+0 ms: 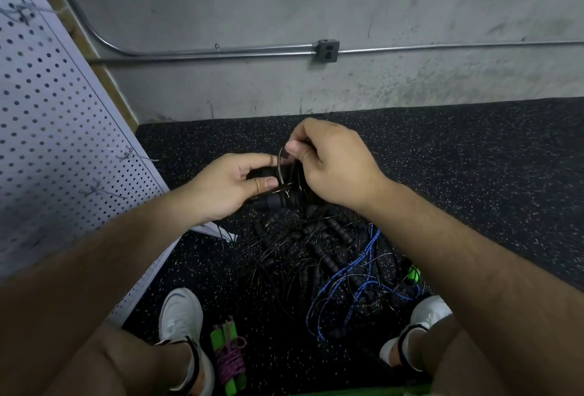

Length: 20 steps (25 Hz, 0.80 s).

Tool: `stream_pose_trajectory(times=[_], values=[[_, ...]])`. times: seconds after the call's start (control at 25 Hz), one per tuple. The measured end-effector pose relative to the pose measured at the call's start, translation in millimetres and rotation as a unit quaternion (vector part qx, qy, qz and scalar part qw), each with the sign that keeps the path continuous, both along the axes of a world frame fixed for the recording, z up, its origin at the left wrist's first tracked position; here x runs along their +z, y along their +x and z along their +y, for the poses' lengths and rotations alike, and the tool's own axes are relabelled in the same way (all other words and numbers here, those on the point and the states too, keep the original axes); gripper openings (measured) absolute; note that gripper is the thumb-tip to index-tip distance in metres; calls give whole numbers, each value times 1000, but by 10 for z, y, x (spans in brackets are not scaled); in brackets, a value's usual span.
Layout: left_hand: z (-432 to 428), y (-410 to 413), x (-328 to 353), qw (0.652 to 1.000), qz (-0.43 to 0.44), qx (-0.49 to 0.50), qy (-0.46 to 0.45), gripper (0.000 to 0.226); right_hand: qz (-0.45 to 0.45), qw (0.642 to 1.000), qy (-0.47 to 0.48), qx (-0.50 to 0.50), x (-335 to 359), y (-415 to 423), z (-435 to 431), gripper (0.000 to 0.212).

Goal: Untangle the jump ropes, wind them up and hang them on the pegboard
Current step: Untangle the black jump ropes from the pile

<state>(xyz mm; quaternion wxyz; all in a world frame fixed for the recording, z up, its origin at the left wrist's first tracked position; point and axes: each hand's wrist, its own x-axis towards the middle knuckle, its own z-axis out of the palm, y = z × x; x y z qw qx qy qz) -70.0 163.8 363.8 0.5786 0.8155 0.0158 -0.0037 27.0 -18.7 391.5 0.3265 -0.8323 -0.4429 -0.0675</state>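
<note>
Just above the tangle of jump ropes (316, 253) on the floor, the right hand (331, 162) pinches a thin black cord loop (280, 162) between thumb and curled fingers. The left hand (227, 187) grips a black handle (264, 172), fingers narrowly closed.

Dim, even indoor light, soft weak shadows, no glare, wide-angle bending at the edges, forearms slightly blurred, centre fairly sharp

left hand (230, 187) pinching black rope (279, 165) | right hand (331, 165) pinching black rope
</note>
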Motion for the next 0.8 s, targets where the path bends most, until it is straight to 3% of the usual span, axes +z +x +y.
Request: stream_pose_trajectory(times=[0.12, 0.24, 0.32, 0.44, 0.52, 0.64, 0.8], values=[[-13, 15, -21, 1000, 7, 22, 13, 35, 74, 995, 23, -57, -14, 51, 12, 13], [-55, -3, -67, 998, 40, 36, -35, 31, 40, 998, 25, -47, -62, 19, 31, 15], [-70, -21, -44, 995, 68, 53, -52, 47, 33, 998, 30, -35, -83, -12, 49, 17], [-91, -37, -12, 999, 8, 9, 39, 42, 42, 998, 31, -34, -108, -10, 60, 18], [-112, -34, -4, 998, -20, 23, 47, 37, 57, 997, 39, -43, -119, 4, 54, 17], [-98, -5, -31, 997, -46, 53, 37, 30, 108, 989, 75, -62, -158, 2, 52, 15], [-73, -5, -98, 995, -3, 89, -49, 25, 108, 989, 90, -35, -329, -75, 60, 14]])
